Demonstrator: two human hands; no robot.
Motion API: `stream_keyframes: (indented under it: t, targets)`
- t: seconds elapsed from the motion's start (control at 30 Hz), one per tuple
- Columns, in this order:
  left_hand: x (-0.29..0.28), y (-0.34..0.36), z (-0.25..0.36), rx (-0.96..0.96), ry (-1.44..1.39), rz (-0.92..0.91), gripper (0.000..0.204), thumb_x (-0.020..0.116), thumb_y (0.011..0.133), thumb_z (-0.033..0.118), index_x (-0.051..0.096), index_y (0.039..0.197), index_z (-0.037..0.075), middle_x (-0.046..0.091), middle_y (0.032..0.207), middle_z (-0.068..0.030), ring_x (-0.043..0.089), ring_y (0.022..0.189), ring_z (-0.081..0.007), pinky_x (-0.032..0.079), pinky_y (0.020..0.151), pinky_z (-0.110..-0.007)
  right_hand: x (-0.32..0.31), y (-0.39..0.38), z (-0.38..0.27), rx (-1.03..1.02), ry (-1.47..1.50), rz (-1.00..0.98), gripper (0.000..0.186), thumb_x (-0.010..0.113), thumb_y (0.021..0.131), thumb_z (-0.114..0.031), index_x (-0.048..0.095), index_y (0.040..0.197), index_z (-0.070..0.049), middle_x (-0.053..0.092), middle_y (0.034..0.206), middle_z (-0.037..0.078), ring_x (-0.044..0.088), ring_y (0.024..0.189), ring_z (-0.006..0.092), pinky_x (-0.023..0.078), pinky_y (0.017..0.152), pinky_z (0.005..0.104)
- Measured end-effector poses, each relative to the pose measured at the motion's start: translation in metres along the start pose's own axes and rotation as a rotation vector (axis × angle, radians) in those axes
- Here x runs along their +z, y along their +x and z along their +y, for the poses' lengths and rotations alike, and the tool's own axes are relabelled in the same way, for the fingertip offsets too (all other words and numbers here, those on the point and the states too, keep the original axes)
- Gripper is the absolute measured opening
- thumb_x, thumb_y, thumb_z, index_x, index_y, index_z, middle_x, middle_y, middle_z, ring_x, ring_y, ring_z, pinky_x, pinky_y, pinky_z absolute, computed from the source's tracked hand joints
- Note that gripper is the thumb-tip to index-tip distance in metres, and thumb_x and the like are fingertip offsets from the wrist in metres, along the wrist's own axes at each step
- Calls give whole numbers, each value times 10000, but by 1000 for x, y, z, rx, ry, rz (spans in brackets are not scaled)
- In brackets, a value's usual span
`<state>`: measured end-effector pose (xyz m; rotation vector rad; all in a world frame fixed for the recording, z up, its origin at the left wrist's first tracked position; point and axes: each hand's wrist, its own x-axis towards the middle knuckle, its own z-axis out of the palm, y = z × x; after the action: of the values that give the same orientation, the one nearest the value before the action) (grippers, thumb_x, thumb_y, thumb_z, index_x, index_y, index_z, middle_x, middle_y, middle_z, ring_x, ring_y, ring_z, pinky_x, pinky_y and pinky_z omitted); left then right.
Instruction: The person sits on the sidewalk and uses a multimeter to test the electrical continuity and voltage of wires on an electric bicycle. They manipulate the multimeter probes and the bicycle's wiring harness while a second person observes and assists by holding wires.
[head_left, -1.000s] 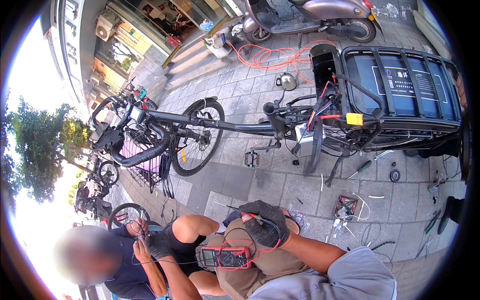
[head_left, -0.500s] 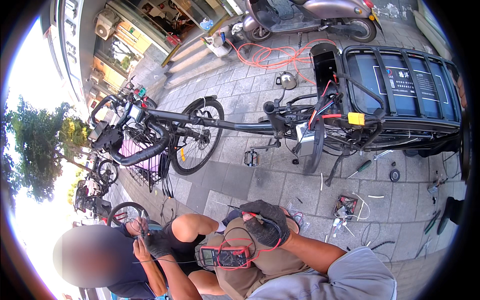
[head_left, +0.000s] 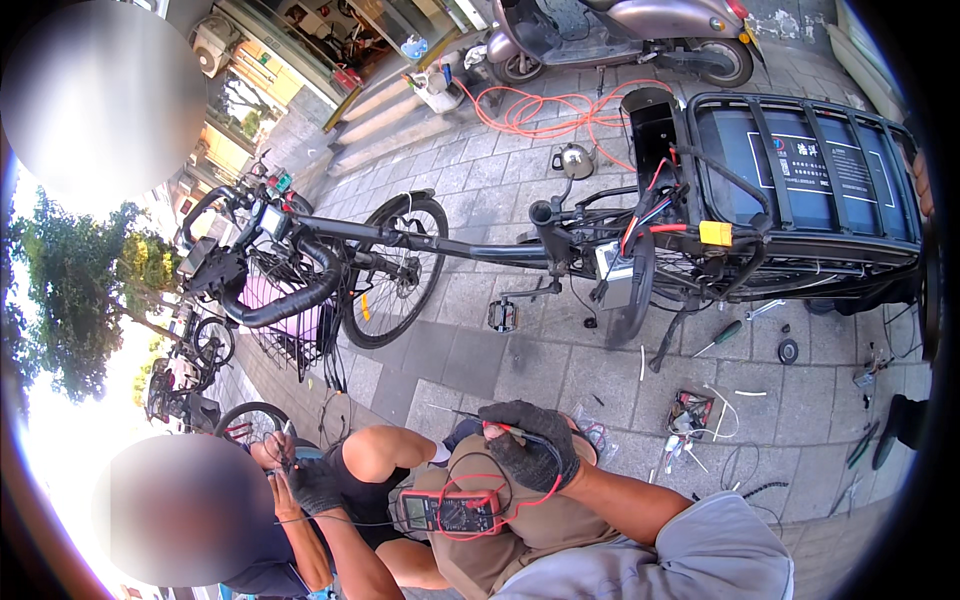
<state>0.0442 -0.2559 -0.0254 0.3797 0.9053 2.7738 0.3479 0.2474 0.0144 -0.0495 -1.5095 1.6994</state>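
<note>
My right hand (head_left: 530, 447), in a dark glove, is closed on red and black test probes (head_left: 500, 430), whose thin tip points left. On my lap lies a red-cased multimeter (head_left: 448, 512), its red and black leads looping about it. My gloved left hand (head_left: 312, 485) reaches to the lower left and is closed on thin dark cable (head_left: 285, 462), right beside the bare hands (head_left: 272, 450) of a co-worker seated close by. Exactly what those fingers pinch together is small and partly hidden.
A black electric bicycle (head_left: 430, 240) with exposed wiring and a large blue rear box (head_left: 820, 185) stands ahead. A screwdriver (head_left: 718, 338), parts box (head_left: 692, 412), kettle (head_left: 572, 162), orange hose (head_left: 520, 115) and parked scooter (head_left: 620, 45) are around it. Someone's foot (head_left: 895, 435) is at the right.
The co-worker's head has moved slightly up and left. Both my hands stay nearly where they were, with the same things in them.
</note>
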Motion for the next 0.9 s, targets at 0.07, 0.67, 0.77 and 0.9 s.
stream_keyframes:
  t: [0.07, 0.67, 0.77, 0.9]
  targets:
    - [-5, 2, 13, -2, -7, -12, 170, 538, 948, 243, 615, 870, 113, 604, 845, 8, 569, 845, -159, 462, 802, -368, 1, 3, -9, 28, 21, -4, 211, 692, 934, -137, 701, 1105, -14, 705, 929, 113, 678, 782, 202, 542, 695, 321]
    - [14, -6, 10, -32, 34, -71, 212, 669, 860, 207, 720, 1025, 85, 739, 1001, -76, 671, 982, -258, 442, 991, -461, 50, -37, 15, 375, 38, -218, 204, 704, 926, -93, 678, 1097, 15, 666, 936, 75, 636, 773, 137, 535, 711, 290]
    - [33, -2, -2, -11, -32, -85, 217, 657, 860, 197, 735, 1016, 67, 750, 1011, -96, 681, 1034, -278, 439, 1026, -473, 57, -43, 10, 368, -78, -302, 195, 721, 911, -64, 681, 1083, 20, 673, 972, 73, 640, 811, 131, 544, 734, 288]
    - [29, -2, -12, 23, -96, -104, 251, 626, 897, 195, 710, 1092, 62, 737, 1056, -106, 672, 1063, -302, 431, 1054, -511, 74, -55, 6, 435, -45, -382, 206, 699, 916, -51, 654, 1104, 21, 663, 976, 80, 631, 828, 137, 530, 746, 285]
